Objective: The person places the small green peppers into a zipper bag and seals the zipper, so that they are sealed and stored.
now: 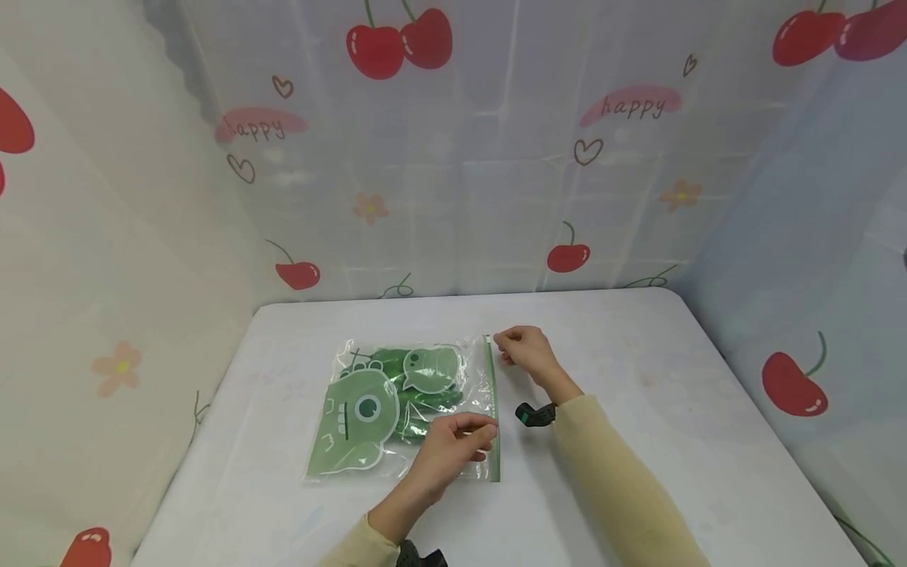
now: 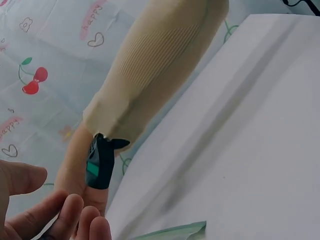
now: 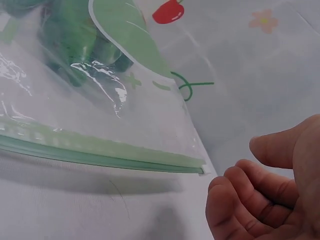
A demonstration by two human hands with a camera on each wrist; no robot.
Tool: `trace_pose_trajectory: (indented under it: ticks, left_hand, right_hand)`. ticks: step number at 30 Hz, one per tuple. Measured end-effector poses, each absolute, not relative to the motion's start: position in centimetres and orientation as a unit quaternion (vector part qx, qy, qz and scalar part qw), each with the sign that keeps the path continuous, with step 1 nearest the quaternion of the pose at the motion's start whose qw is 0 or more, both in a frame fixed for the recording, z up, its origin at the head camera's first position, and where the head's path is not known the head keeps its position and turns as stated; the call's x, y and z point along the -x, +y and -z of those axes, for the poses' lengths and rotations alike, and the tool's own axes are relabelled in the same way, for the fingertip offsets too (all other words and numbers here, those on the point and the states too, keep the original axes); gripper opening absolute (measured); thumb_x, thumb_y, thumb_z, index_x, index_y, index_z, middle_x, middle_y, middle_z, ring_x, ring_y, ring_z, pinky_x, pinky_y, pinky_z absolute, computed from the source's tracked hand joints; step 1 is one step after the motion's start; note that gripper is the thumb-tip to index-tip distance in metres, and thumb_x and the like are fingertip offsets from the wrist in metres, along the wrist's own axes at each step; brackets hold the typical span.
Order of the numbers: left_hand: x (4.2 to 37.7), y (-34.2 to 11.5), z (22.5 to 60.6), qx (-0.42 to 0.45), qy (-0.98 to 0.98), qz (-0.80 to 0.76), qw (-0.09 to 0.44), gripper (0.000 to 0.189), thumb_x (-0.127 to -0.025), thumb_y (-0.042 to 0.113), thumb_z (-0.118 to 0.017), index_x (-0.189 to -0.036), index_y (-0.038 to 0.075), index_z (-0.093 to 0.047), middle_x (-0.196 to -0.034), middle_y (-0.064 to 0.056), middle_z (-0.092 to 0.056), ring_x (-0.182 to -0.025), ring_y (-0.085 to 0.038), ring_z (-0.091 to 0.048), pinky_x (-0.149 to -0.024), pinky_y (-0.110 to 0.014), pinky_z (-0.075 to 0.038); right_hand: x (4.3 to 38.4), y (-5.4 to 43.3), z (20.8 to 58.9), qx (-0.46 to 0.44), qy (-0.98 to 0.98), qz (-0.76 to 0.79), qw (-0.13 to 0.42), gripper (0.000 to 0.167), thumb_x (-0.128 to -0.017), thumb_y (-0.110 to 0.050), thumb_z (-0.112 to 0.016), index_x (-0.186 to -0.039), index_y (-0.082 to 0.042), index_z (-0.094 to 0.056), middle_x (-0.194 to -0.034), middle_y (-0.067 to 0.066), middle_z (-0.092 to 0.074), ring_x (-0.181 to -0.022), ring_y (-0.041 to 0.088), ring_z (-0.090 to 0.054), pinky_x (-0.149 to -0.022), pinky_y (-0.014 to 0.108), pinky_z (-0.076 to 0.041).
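A clear zip bag point(image 1: 471, 370) printed with green cartoon dinosaurs lies on the table, its green zip edge point(image 3: 105, 161) facing right. Several green items point(image 3: 70, 45) show through the plastic; their kind cannot be made out. My left hand point(image 1: 453, 453) is over the bag's near right part, thumb and bent fingers apart in the left wrist view, with nothing between them. Just past the far end of the zip, my right hand point(image 1: 527, 352) is close to the small white slider point(image 3: 204, 171). In the right wrist view its loosely bent fingers point(image 3: 240, 200) are apart from the slider.
A white table point(image 1: 638, 472) carries the bag. Cloth curtains point(image 1: 460, 157) with cherries stand behind it and along both sides. Each wrist wears a black strap mount, such as the right mount point(image 1: 534, 415), below a cream sleeve point(image 1: 616, 472).
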State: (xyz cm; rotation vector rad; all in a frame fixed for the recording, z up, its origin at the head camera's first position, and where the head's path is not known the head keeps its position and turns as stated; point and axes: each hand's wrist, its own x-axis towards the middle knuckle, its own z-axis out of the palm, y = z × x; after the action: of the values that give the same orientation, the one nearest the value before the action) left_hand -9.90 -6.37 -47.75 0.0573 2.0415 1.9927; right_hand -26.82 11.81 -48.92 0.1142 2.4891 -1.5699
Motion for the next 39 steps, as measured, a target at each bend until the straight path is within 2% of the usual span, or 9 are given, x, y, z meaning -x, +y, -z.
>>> trace_pose_trajectory:
  ticks: [6, 9, 12, 19, 26, 35, 39]
  left_hand:
    - [11.7, -7.4, 47.5, -0.057, 0.759, -0.641, 0.105, 0.033, -0.097, 0.027, -0.071, -0.121, 0.004, -0.074, -0.111, -0.009, -0.074, -0.098, -0.030, -0.072, -0.074, -0.029, -0.058]
    - [12.4, -7.9, 47.3, -0.075, 0.784, -0.610, 0.084, 0.036, -0.098, 0.031, -0.071, -0.125, 0.007, -0.072, -0.113, -0.007, -0.074, -0.100, -0.028, -0.072, -0.075, -0.028, -0.056]
    - [12.9, -8.3, 46.9, -0.087, 0.804, -0.583, 0.075, 0.039, -0.098, 0.034, -0.071, -0.129, 0.010, -0.070, -0.116, -0.007, -0.073, -0.101, -0.024, -0.071, -0.079, -0.031, -0.056]
    - [13.7, -9.1, 46.0, -0.125, 0.862, -0.487, 0.056, 0.052, -0.096, 0.041, -0.072, -0.140, 0.016, -0.062, -0.137, -0.012, -0.066, -0.120, -0.034, -0.065, -0.093, -0.047, -0.056]
    - [14.8, -9.9, 45.2, -0.146, 0.910, -0.388, 0.012, 0.067, -0.091, 0.046, -0.074, -0.148, 0.016, -0.056, -0.150, -0.010, -0.057, -0.140, -0.033, -0.052, -0.113, -0.056, -0.043]
    - [16.4, -11.5, 43.7, -0.144, 0.936, -0.320, 0.027, 0.081, -0.086, 0.059, -0.074, -0.155, 0.024, -0.048, -0.159, -0.010, -0.047, -0.145, -0.038, -0.045, -0.112, -0.063, -0.040]
    - [17.3, -12.6, 42.8, -0.140, 0.949, -0.283, 0.026, 0.087, -0.085, 0.064, -0.072, -0.157, 0.026, -0.044, -0.162, -0.008, -0.041, -0.146, -0.043, -0.041, -0.110, -0.066, -0.041]
  right_hand:
    - [26.2, 12.5, 48.1, -0.007, 0.867, 0.490, 0.090, 0.035, -0.102, -0.034, -0.064, -0.119, -0.005, -0.072, -0.109, 0.013, -0.072, -0.085, 0.019, -0.067, -0.080, 0.036, -0.059]
    - [25.7, 12.9, 47.7, 0.014, 0.881, 0.467, 0.079, 0.034, -0.102, -0.035, -0.063, -0.120, -0.008, -0.072, -0.109, 0.012, -0.073, -0.087, 0.019, -0.067, -0.075, 0.031, -0.055]
    - [25.1, 13.3, 47.2, 0.031, 0.889, 0.451, 0.068, 0.033, -0.101, -0.036, -0.064, -0.120, -0.010, -0.073, -0.110, 0.011, -0.073, -0.090, 0.021, -0.067, -0.074, 0.032, -0.055]
    - [23.9, 13.7, 46.1, 0.069, 0.907, 0.411, 0.053, 0.039, -0.101, -0.039, -0.065, -0.126, -0.011, -0.069, -0.121, 0.010, -0.071, -0.110, 0.028, -0.067, -0.086, 0.043, -0.059]
    - [23.1, 13.8, 45.1, 0.118, 0.917, 0.380, 0.033, 0.046, -0.099, -0.037, -0.068, -0.134, -0.008, -0.064, -0.128, 0.012, -0.068, -0.118, 0.032, -0.066, -0.091, 0.047, -0.059]
    - [22.6, 14.7, 44.3, 0.156, 0.929, 0.336, 0.014, 0.055, -0.096, -0.040, -0.072, -0.140, -0.009, -0.060, -0.140, 0.012, -0.062, -0.126, 0.035, -0.060, -0.098, 0.053, -0.055]
    - [22.6, 15.3, 44.1, 0.160, 0.934, 0.318, 0.007, 0.062, -0.094, -0.047, -0.072, -0.143, -0.012, -0.058, -0.149, 0.011, -0.056, -0.135, 0.036, -0.054, -0.106, 0.057, -0.048]
